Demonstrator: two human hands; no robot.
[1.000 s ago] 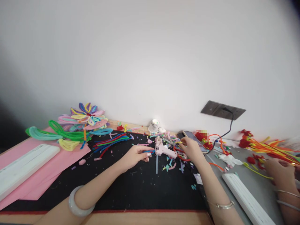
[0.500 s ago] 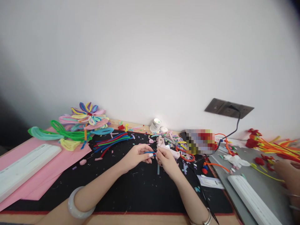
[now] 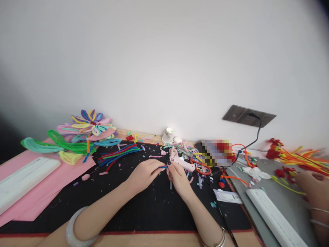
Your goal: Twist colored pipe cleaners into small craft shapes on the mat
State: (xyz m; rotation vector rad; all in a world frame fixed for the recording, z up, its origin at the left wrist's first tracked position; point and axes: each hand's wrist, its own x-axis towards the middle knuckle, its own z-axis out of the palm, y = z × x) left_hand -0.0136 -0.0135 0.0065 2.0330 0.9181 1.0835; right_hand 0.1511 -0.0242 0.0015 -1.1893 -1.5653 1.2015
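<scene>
You are at a craft table point(image 3: 144, 240), in what looks like a small handicraft workspace; whether it belongs to a home, a classroom or a workshop is hard to tell from this view. A plain pale wall point(image 3: 164, 68) rises behind it, with a socket plate point(image 3: 238, 114) and a plugged-in black cord point(image 3: 257, 135). Your black mat point(image 3: 138, 212) carries colourful fuzzy sticks point(image 3: 119, 155), cut scraps point(image 3: 186, 148) and a pink glue gun point(image 3: 184, 165). A fuzzy flower point(image 3: 94, 124) stands to your left. At your right, another person's hand point(image 3: 312, 185) is among red and orange craft pieces point(image 3: 303, 159).
</scene>
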